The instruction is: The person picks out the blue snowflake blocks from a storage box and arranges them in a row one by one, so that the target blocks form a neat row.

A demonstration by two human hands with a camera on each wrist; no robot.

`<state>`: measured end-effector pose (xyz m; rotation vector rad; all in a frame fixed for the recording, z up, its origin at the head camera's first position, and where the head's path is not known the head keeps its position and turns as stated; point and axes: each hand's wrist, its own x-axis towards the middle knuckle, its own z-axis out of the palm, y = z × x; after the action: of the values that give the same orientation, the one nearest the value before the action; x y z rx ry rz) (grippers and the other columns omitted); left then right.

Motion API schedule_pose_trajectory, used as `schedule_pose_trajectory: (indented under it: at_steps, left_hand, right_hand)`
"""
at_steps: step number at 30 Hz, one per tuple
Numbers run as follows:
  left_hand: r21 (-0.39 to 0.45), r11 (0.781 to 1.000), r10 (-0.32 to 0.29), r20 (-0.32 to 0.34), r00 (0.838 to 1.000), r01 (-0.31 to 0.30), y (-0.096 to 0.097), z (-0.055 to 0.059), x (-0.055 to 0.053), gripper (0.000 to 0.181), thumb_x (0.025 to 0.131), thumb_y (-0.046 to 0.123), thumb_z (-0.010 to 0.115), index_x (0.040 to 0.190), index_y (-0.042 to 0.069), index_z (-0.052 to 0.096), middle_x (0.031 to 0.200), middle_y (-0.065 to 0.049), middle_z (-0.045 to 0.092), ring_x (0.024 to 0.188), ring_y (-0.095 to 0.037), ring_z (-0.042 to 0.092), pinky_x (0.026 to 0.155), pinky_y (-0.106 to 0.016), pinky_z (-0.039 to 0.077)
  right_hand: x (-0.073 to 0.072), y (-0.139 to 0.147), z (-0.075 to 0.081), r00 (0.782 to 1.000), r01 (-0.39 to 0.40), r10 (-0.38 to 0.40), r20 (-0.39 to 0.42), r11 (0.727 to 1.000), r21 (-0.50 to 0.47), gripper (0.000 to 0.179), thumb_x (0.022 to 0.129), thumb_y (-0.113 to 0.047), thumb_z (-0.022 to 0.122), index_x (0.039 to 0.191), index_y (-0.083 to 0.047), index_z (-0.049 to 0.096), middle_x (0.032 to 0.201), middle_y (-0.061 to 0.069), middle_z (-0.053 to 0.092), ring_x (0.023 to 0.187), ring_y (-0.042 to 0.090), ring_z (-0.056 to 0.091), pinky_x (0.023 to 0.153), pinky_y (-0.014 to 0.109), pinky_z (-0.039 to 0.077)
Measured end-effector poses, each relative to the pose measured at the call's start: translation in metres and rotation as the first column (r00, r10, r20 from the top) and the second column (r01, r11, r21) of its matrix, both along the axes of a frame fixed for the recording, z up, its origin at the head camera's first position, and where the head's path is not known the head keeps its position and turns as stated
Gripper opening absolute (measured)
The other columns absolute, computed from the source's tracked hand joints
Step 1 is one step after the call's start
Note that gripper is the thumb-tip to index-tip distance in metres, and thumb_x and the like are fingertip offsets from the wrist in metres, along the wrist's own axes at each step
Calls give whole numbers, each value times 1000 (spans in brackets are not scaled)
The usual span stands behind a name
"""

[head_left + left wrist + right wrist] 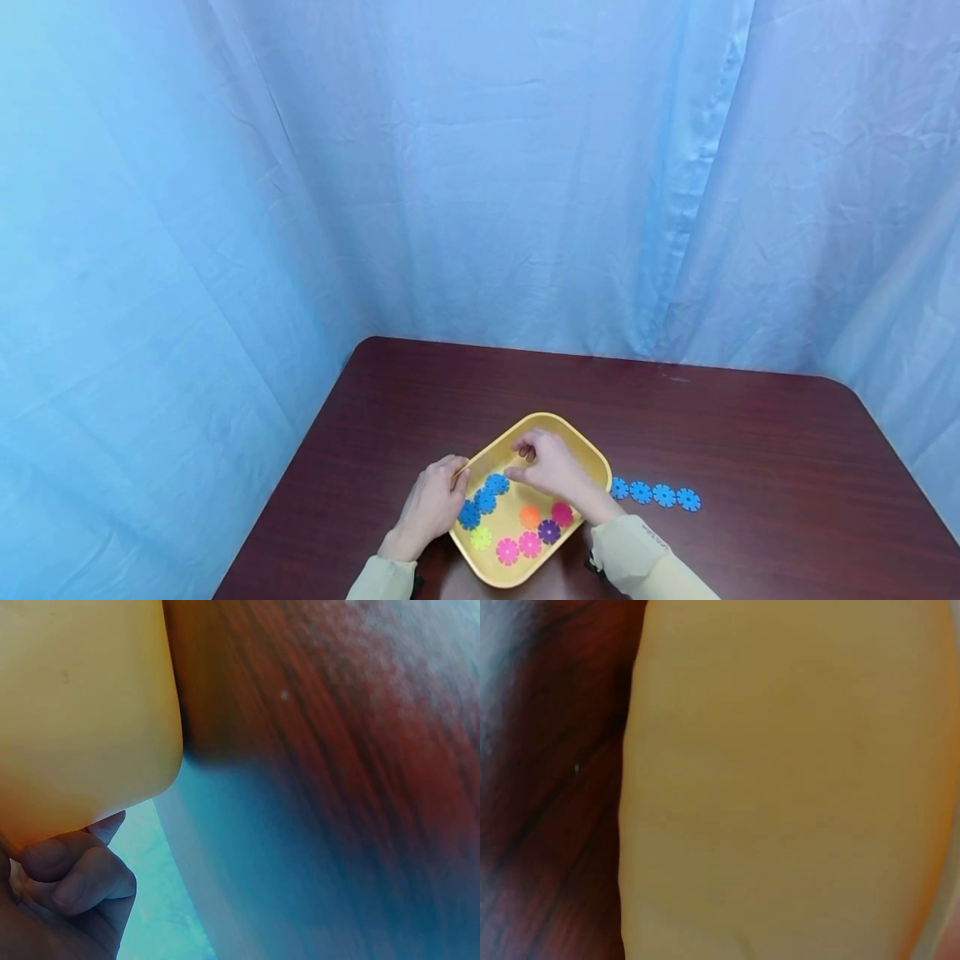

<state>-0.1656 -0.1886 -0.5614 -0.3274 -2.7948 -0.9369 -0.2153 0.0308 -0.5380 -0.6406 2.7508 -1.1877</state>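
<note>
Head view: a yellow tray (495, 570) sits at a slant on a dark red-brown bench (765, 433), with pale blue curtains (510, 167) behind and to the sides. The person's left hand (431, 504) grips the tray's left rim. The right hand (553, 468) reaches in over the right rim, its thumb and loosely bent fingers apart above the tray's far part; they visibly hold nothing. Inside lie notched discs: three blue discs (485, 501) along the left side, one yellow-green disc (481, 537), two pink discs (519, 548), one orange disc (529, 517), one purple disc (549, 532) and one magenta disc (562, 513). Four more blue discs (664, 496) form a row on the bench, just right of the tray.

Left wrist view: the left hand's fingers curl at the tray's edge, lower left.

Right wrist view: the tray's wall fills most of it, bench at left; this view cannot tell the right hand's hold.
</note>
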Motion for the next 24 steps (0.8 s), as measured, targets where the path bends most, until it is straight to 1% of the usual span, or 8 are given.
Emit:
schedule_pose_trajectory:
  at_steps: [6, 15, 19, 24]
  left_hand:
    - [1, 1000, 1, 0, 1000, -1, 0, 1, 0, 14, 98, 13, 62, 106, 8, 72, 95, 3, 67, 79, -9, 61, 69, -30, 52]
    - [3, 1000, -5, -4, 1000, 5, 0, 2, 1, 12, 97, 13, 63, 104, 9, 72, 93, 4, 66, 76, -7, 59, 67, -28, 50]
    - [0, 1000, -2, -12, 1000, 2, 0, 1, 2, 12, 97, 13, 63, 104, 10, 72, 92, 5, 66, 76, -8, 59, 67, -29, 51]
    - [3, 1000, -2, 2, 1000, 2, 0, 2, 1, 13, 97, 13, 63, 105, 10, 72, 93, 5, 66, 77, -8, 59, 68, -29, 51]
  right_hand:
    - [1, -5, -5, 999, -34, 34, -12, 999, 21, 35, 76, -20, 86, 100, 0, 70, 91, 7, 63, 82, 20, 58, 72, 32, 50]
    - [4, -14, -15, 999, -45, 44, 26, 998, 41, 35, 75, -20, 86, 99, -1, 69, 88, 3, 61, 80, 16, 55, 72, 33, 49]
    - [5, -18, -19, 998, -53, 52, 25, 997, 52, 34, 73, -19, 87, 96, -1, 69, 86, 3, 60, 79, 16, 54, 72, 34, 48]
    - [5, -19, -25, 998, -54, 53, 16, 996, 73, 34, 71, -19, 88, 94, -2, 70, 87, 2, 61, 79, 15, 55, 74, 35, 49]
